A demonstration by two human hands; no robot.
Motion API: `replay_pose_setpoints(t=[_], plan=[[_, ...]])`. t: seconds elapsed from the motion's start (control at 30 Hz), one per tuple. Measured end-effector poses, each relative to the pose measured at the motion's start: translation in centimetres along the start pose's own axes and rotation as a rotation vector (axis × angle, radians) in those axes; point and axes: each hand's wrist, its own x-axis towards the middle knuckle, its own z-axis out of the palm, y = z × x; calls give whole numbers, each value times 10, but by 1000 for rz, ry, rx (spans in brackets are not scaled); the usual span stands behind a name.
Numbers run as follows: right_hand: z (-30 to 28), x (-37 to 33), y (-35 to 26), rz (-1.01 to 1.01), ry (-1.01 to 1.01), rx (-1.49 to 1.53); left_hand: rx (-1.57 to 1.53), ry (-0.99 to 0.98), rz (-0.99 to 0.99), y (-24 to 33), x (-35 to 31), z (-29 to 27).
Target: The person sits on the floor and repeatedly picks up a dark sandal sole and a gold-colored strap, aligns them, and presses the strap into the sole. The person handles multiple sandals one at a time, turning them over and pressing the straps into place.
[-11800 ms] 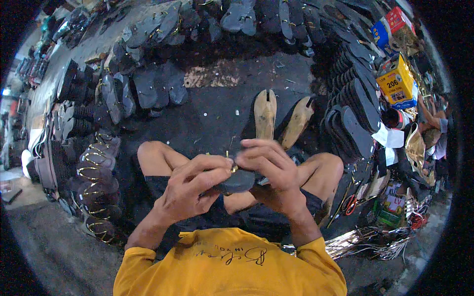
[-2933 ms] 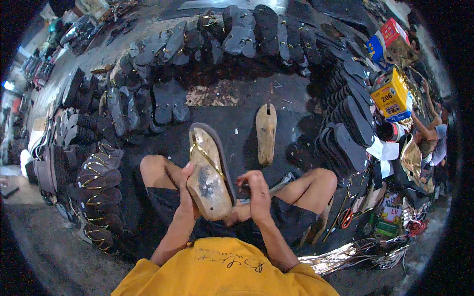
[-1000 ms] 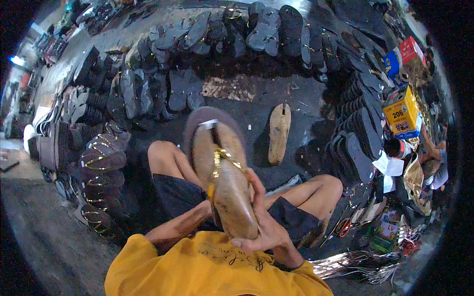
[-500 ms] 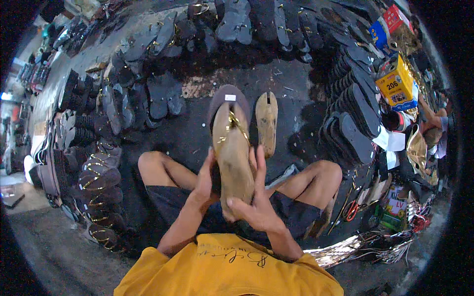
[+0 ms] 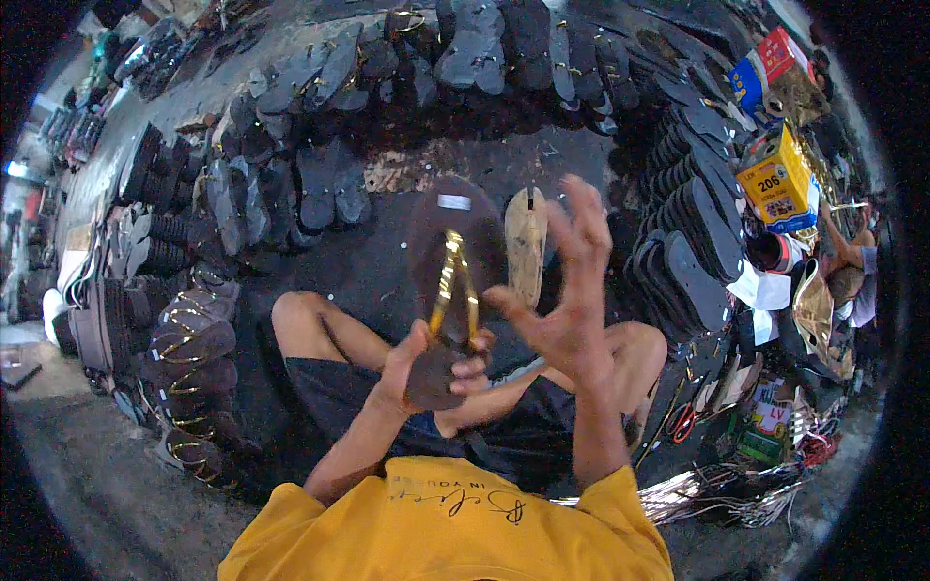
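Observation:
My left hand (image 5: pixel 402 373) grips a dark brown flip-flop (image 5: pixel 441 290) by its heel end, thumb on one side and fingertips curled round the other. A shiny gold V-shaped strap (image 5: pixel 447 281) rises from its sole, and a small white label (image 5: pixel 453 202) sits near the toe. No wooden form shows inside the strap. My right hand (image 5: pixel 572 300) is raised just right of the flip-flop, fingers spread and slightly blurred, with nothing in them. Behind that hand a pale wooden shoe last (image 5: pixel 524 237), slotted at its tip, lies on the dark floor mat.
Dark soles (image 5: pixel 688 223) stand in rows at right, with more flip-flops (image 5: pixel 470 48) across the back. Finished gold-strapped pairs (image 5: pixel 194 358) line the left. A yellow box (image 5: pixel 777 179), red-handled scissors (image 5: pixel 683 421) and a bundle of shiny strips (image 5: pixel 697 489) lie at right. Another person's arm (image 5: pixel 843 252) shows at far right.
The wooden last that lay within the strap is out of the flip-flop. My right hand has let go, opened and moved up and right. My left hand keeps hold of the flip-flop.

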Motion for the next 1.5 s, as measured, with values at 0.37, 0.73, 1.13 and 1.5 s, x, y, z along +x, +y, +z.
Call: replay_pose_setpoints(t=[0.37, 0.73, 1.13, 1.5], plan=[[32, 55, 15, 4, -187, 158, 1504, 815, 199, 1, -32, 49], [83, -90, -36, 839, -177, 973, 1204, 880, 602, 6, -13, 30], [100, -61, -31, 948, -394, 1105, 1449, 942, 919, 10, -28, 21], [302, 35, -117, 76, -614, 708, 1023, 1455, 1559, 103, -198, 29]])
